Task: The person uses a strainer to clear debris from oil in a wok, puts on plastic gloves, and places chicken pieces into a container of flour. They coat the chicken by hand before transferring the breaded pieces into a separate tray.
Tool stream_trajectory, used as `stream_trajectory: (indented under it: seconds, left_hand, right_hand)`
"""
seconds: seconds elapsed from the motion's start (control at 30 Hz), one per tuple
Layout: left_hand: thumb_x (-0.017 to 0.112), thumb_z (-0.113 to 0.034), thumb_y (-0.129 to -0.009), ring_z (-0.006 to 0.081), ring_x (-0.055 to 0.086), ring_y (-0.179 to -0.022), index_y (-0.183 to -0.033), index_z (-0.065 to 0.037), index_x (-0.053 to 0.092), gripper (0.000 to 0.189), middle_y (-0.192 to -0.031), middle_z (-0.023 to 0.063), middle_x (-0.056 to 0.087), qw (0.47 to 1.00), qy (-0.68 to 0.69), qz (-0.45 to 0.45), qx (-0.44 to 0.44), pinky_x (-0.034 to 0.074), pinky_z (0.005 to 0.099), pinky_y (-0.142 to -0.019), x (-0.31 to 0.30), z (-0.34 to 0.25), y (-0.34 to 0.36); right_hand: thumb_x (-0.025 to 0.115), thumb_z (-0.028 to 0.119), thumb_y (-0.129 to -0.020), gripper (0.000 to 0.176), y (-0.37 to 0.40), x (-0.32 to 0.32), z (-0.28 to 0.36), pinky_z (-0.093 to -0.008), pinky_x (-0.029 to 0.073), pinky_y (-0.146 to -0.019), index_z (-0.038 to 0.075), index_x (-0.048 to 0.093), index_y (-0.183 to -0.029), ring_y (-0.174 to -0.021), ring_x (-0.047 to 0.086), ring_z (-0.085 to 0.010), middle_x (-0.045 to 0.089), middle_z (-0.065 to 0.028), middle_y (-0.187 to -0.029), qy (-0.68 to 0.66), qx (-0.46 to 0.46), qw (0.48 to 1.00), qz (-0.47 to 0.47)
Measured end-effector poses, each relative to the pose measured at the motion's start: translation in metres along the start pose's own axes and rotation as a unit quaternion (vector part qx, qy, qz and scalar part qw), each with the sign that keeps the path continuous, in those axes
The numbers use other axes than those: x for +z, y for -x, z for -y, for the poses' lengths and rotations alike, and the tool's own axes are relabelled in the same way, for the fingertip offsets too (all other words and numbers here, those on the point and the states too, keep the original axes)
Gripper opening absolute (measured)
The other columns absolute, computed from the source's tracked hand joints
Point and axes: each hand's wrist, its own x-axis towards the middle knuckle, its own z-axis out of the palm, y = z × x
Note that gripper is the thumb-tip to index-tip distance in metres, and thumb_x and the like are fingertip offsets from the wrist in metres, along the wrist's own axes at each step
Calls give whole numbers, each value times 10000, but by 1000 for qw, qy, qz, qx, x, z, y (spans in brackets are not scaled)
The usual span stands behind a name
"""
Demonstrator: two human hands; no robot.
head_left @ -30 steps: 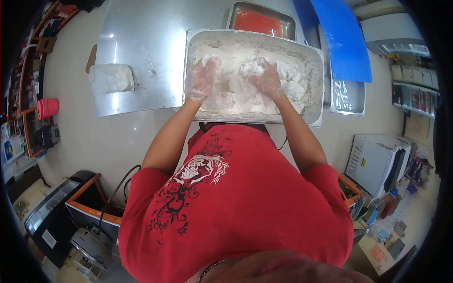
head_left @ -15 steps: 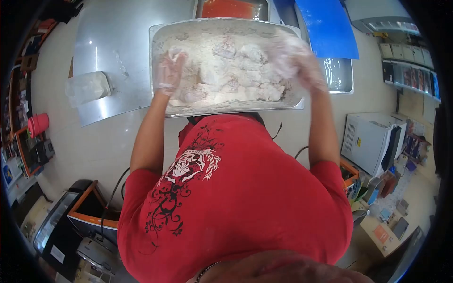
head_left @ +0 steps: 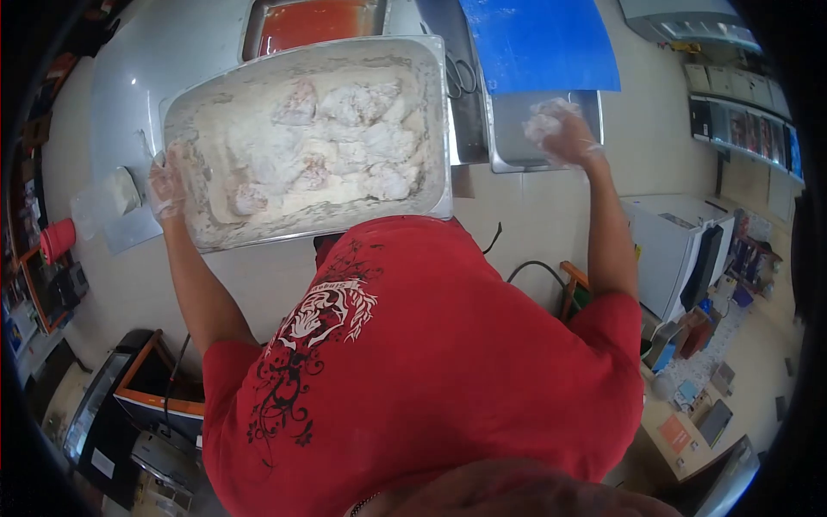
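Observation:
My left hand (head_left: 167,185), in a clear glove, is at the left edge of the large metal tray (head_left: 191,233), its fingers on the rim. Several flour-coated pieces (head_left: 357,102) lie in the white flour (head_left: 258,155) inside that tray. To the right, my right hand (head_left: 570,142), gloved too, is closed on a flour-coated piece (head_left: 548,121). It is above a smaller metal tray (head_left: 513,155) beside the blue board.
A blue board (head_left: 543,43) partly covers the smaller tray. Behind the large tray is a container of red liquid (head_left: 319,24). Scissors (head_left: 463,77) lie between the trays. A plastic bag (head_left: 112,200) rests on the metal table (head_left: 121,95) at the left.
My right hand has moved right, out of the large tray, with the coated piece. My left hand has gone from inside the tray to its left rim. The view has shifted, and the tray appears further left.

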Motion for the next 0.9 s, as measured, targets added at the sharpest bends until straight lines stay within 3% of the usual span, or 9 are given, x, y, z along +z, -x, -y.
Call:
stream_trajectory:
  seconds: [0.13, 0.23, 0.33, 0.43, 0.53, 0.63, 0.73, 0.83, 0.9]
  left_hand:
    - [494, -431, -1015, 420, 663, -946, -1190, 14, 635, 499, -1036, 268, 685, 994, -3, -10, -111, 516, 442, -772, -7, -22, 17]
    - [492, -469, -1007, 443, 649, -953, -1207, 21, 627, 547, -1035, 277, 683, 987, 124, -36, -100, 511, 448, -794, -31, -61, 37]
    - [495, -477, -1006, 414, 649, -987, -1200, 24, 637, 555, -1066, 261, 687, 989, 99, -20, -110, 502, 436, -843, -21, -42, 47]
    - [504, -447, -1013, 400, 654, -975, -1172, 25, 653, 520, -1071, 254, 691, 990, 77, -25, -117, 503, 435, -846, -25, -43, 50]
    - [500, -408, -1024, 406, 654, -963, -1146, 33, 663, 487, -1053, 252, 694, 967, 224, -51, -108, 503, 432, -831, -40, -71, 46]
    - [500, -384, -1027, 417, 646, -967, -1181, 36, 653, 473, -1049, 253, 691, 970, 216, -54, -95, 500, 423, -849, -48, -81, 48]
    - [519, -375, -1020, 385, 648, -1005, -1205, 36, 645, 468, -1059, 234, 697, 968, 214, -32, -124, 486, 409, -900, -26, -47, 50]
    - [531, -384, -1014, 383, 636, -1025, -1207, 37, 640, 476, -1096, 227, 687, 965, 235, -25, -115, 484, 417, -917, -35, -58, 49]
    - [547, -363, -1008, 377, 625, -1042, -1193, 25, 651, 442, -1140, 211, 675, 985, 147, -67, -67, 488, 426, -916, -23, -37, 53]
  right_hand:
    - [700, 201, -795, 555, -35, 28, 1, -440, 439, -1059, 61, 577, -1318, -1308, 472, -375, 603, -171, -1300, 127, 49, 982, 130]
    - [605, 201, -852, 501, -54, 30, 30, -471, 411, -1095, 46, 581, -1328, -1353, 424, -377, 590, -188, -1329, 298, 25, 919, 259]
    - [616, 220, -857, 503, -71, 49, 32, -466, 391, -1119, 41, 584, -1326, -1370, 407, -381, 576, -211, -1345, 349, 15, 889, 296]
    - [672, 283, -847, 536, -79, 65, 3, -449, 382, -1126, 48, 593, -1322, -1368, 411, -388, 561, -219, -1364, 200, 17, 950, 239]
    - [727, 303, -825, 549, -49, 50, 4, -433, 390, -1113, 68, 608, -1307, -1339, 448, -381, 551, -198, -1389, 72, -21, 995, 67]
    - [759, 383, -791, 657, -26, 23, 25, -427, 410, -1095, 68, 584, -1340, -1291, 528, -380, 546, -207, -1410, -90, -5, 991, 98]
    - [748, 339, -800, 640, -24, 43, 38, -430, 345, -1147, 37, 574, -1337, -1347, 473, -377, 527, -207, -1431, -250, -12, 961, 116]
    - [730, 318, -811, 630, -40, 91, 0, -429, 296, -1174, 11, 565, -1336, -1355, 458, -381, 527, -211, -1430, -84, -22, 992, 97]
    - [718, 307, -815, 628, -46, 88, 8, -425, 276, -1184, -4, 560, -1337, -1353, 458, -383, 523, -213, -1432, 17, -46, 996, 75]
